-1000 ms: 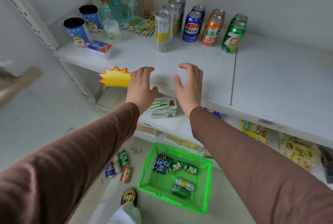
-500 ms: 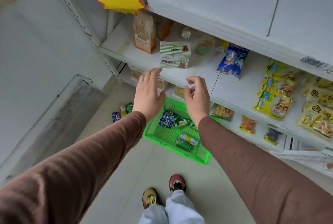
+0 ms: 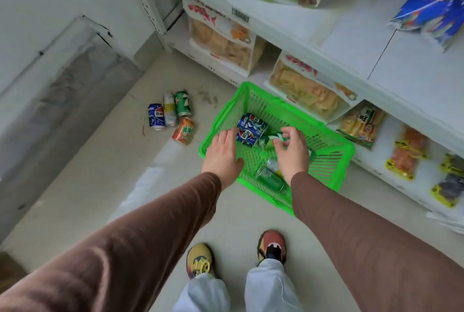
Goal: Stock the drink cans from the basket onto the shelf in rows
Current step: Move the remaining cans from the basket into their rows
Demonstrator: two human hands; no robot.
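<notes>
Left hand: the left hand is seen reaching down over the near-left rim of the green basket, fingers extended and relaxed, nothing grasped; its fingertips lie just beside the blue cans.
Right hand: the right hand is held lower in the basket, fingers curled toward a green can; whether the can is actually grasped cannot be told.
Blue cans: two blue cans are found lying on their sides at the far-left of the basket, just ahead of the left fingertips and left of the right hand.
Green can near wrist: another green can lies on its side in the basket, below the right hand and beside the right wrist; a pale can is partly hidden just above it.
Loose cans: four cans are seen lying on the floor, well to the left of the left hand, outside the basket.
Shelves: white shelves with snack packets are seen beyond both hands.
Sleeves: both arms are covered by brown sleeves.
Feet: two shoes are seen below the arms, nearer than the basket.
</notes>
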